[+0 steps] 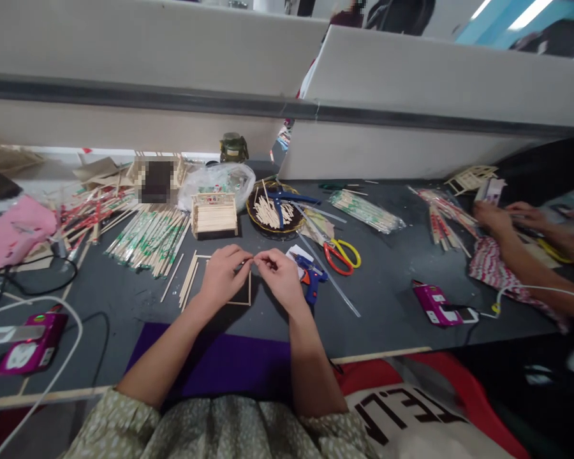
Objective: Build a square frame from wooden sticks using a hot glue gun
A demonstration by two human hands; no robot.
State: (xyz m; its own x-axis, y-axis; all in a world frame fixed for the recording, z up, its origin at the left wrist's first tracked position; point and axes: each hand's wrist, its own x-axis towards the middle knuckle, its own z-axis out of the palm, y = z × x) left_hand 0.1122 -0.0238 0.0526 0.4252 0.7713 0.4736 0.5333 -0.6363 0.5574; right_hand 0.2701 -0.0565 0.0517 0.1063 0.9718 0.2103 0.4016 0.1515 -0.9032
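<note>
My left hand point(224, 275) and my right hand point(281, 278) meet at the fingertips above the dark table. Each pinches its thumb and fingers together; what they hold, if anything, is too small to make out. Beneath them lies a square frame of thin wooden sticks point(249, 288), partly hidden by my left hand. Several loose sticks point(187, 282) rest just left of it. A blue glue gun point(314, 278) lies beside my right hand, touching a white scrap. Farther back stands a small bench-like piece built of sticks point(215, 217).
Wrapped chopsticks point(146, 239) are heaped at left. A basket point(253, 223) holds short sticks and a blue-handled tool. Scissors point(340, 256) and clear glue sticks point(335, 287) lie right. Magenta power boxes point(433, 303) trail cables. A co-worker's hands point(500, 217) work at far right.
</note>
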